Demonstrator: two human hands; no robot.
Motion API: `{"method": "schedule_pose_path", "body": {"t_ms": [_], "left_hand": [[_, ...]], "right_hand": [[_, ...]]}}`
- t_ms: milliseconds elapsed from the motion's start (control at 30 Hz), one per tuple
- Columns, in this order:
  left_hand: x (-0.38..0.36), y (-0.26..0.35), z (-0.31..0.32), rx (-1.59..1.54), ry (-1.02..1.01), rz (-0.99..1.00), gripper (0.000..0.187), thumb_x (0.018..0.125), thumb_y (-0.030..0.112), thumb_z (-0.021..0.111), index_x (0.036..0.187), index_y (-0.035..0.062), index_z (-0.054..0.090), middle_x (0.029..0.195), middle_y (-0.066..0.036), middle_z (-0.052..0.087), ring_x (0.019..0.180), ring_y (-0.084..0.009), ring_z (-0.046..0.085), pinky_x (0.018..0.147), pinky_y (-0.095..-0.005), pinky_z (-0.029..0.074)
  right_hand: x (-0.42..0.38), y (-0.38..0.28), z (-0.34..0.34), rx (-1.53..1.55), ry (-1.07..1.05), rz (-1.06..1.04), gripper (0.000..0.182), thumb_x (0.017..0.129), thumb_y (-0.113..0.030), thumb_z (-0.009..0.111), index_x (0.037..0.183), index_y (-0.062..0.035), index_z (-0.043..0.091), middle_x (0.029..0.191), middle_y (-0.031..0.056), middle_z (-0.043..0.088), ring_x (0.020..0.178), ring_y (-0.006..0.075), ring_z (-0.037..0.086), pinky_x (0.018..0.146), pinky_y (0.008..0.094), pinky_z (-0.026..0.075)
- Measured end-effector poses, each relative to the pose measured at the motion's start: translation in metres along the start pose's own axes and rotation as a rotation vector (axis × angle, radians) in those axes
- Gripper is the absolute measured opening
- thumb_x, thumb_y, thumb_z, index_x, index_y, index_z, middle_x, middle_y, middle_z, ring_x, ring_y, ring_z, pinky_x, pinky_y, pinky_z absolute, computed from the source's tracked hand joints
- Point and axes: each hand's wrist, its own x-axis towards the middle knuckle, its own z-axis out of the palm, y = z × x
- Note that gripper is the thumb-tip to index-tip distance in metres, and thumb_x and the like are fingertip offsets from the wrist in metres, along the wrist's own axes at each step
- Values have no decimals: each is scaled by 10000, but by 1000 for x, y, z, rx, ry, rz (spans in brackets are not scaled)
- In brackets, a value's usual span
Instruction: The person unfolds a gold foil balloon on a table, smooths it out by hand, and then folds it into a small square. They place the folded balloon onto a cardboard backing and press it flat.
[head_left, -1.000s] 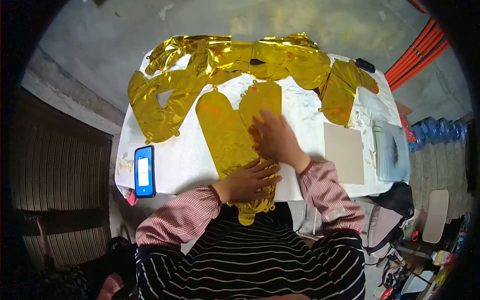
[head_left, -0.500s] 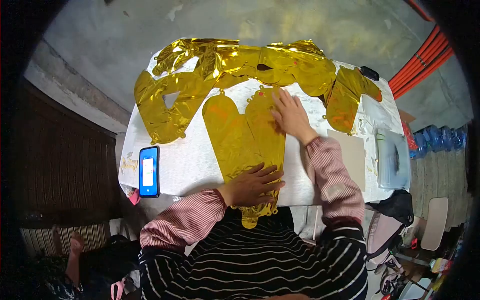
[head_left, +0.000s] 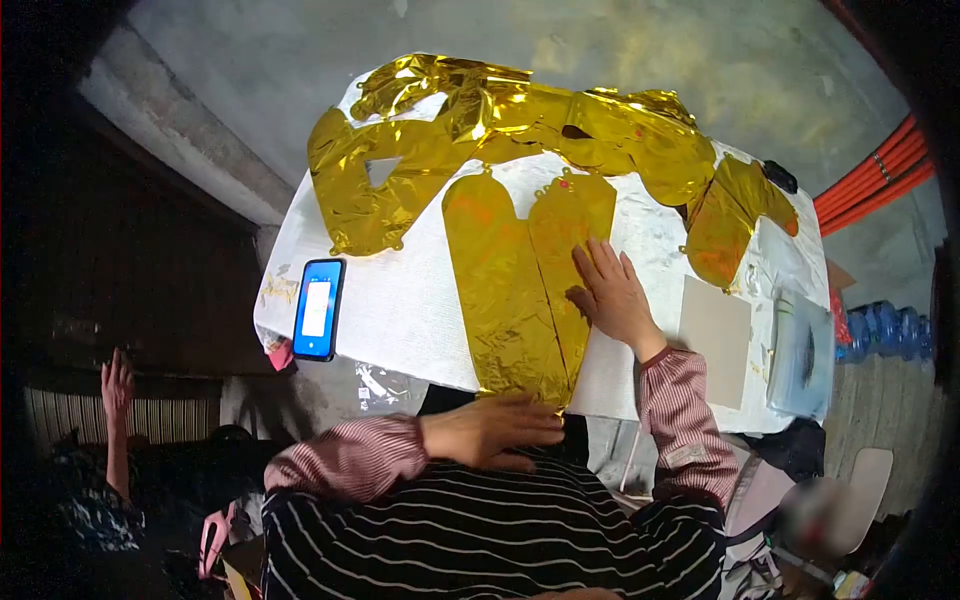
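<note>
A flat gold foil balloon (head_left: 500,290) lies on the white-covered table with its lower end at the near edge. My right hand (head_left: 612,298) rests on its right side, fingers spread. Over the balloon's lower end, at the table's near edge, is my left hand (head_left: 492,432), fingers stretched to the right and thumb apart; whether it touches the foil cannot be made out. More gold foil balloons (head_left: 400,180) lie across the far side of the table, some overlapping, with another folded gold piece (head_left: 722,225) at the right.
A lit phone (head_left: 319,309) lies on the table's left side. To the right are a beige card (head_left: 715,342), a clear plastic pack (head_left: 800,355) and a black object (head_left: 780,177). Another person's raised hand (head_left: 117,385) shows at the lower left. Blue bottles (head_left: 885,332) stand beyond the table.
My left hand has moved down toward my body, to the balloon's near end. My right hand has slid down the balloon's right side. The camera view has shifted, and the other person's hand is higher.
</note>
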Motion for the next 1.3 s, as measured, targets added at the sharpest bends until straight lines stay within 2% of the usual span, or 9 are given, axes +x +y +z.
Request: {"method": "schedule_pose_path", "body": {"t_ms": [133, 233, 533, 700, 833, 1000, 1067, 1200, 1300], "left_hand": [[-58, -2, -3, 125, 588, -266, 313, 850, 190, 665, 1125, 40, 663, 1319, -149, 541, 1326, -294, 424, 1118, -492, 324], [-75, 7, -18, 399, 464, -659, 382, 857, 228, 674, 1201, 70, 621, 1313, -150, 511, 1313, -352, 412, 1079, -504, 333], [-45, -39, -29, 317, 328, -610, 547, 945, 309, 562, 1423, 77, 432, 1491, -184, 355, 1398, -404, 288, 1131, -489, 260], [4, -112, -50, -764, 929, -607, 693, 975, 219, 554, 1525, 34, 174, 1483, -172, 382, 1332, -277, 414, 1104, -353, 323], [48, -119, -66, -975, 1169, -588, 830, 914, -9, 582, 1541, 53, 42, 1496, -166, 355, 1293, -232, 448, 1050, -280, 369], [73, -114, -36, -638, 1186, -332, 828, 880, -89, 528, 1547, 81, 68, 1542, -158, 293, 1390, -239, 350, 1087, -299, 327], [73, -75, -48, -393, 856, -594, 847, 878, -40, 573, 1544, 62, 59, 1547, -190, 268, 1430, -257, 274, 1112, -305, 283], [37, -42, -38, 187, 594, -609, 821, 849, 52, 644, 1503, -16, 151, 1481, -261, 345, 1377, -379, 350, 1114, -371, 310], [14, -23, -29, 56, 573, -761, 778, 881, 15, 605, 1517, 18, 156, 1501, -248, 316, 1383, -358, 350, 1108, -391, 335]], "right_hand": [[-1, 2, 7, 25, 45, -8, 608, 939, -372, 562, 1456, -109, 384, 1529, 171, 303, 1419, 345, 274, 1144, 466, 223], [-1, 4, 8, 33, 88, -28, 601, 931, -366, 573, 1445, -106, 402, 1515, 173, 327, 1406, 352, 299, 1135, 471, 238], [0, 7, 12, 50, 84, -9, 606, 933, -377, 553, 1452, -112, 391, 1508, 165, 342, 1414, 343, 287, 1141, 481, 221], [1, 10, 19, 33, 74, -4, 619, 935, -397, 545, 1462, -120, 376, 1521, 153, 324, 1425, 330, 267, 1148, 479, 205], [0, 6, 16, 14, 59, 1, 613, 944, -411, 527, 1464, -123, 377, 1534, 144, 308, 1433, 314, 258, 1154, 476, 196], [0, 12, 27, 39, 113, -12, 611, 946, -423, 520, 1462, -127, 384, 1534, 136, 315, 1429, 300, 269, 1153, 480, 198], [0, 11, 26, -16, 105, -3, 609, 947, -432, 514, 1458, -124, 390, 1530, 136, 323, 1426, 299, 277, 1152, 486, 199], [0, 13, 24, 22, 129, -27, 604, 952, -436, 504, 1452, -115, 394, 1529, 139, 323, 1424, 303, 281, 1152, 494, 198], [-1, 14, 27, 35, 134, -29, 609, 956, -436, 497, 1455, -107, 379, 1525, 147, 325, 1419, 312, 287, 1152, 500, 197]]}}
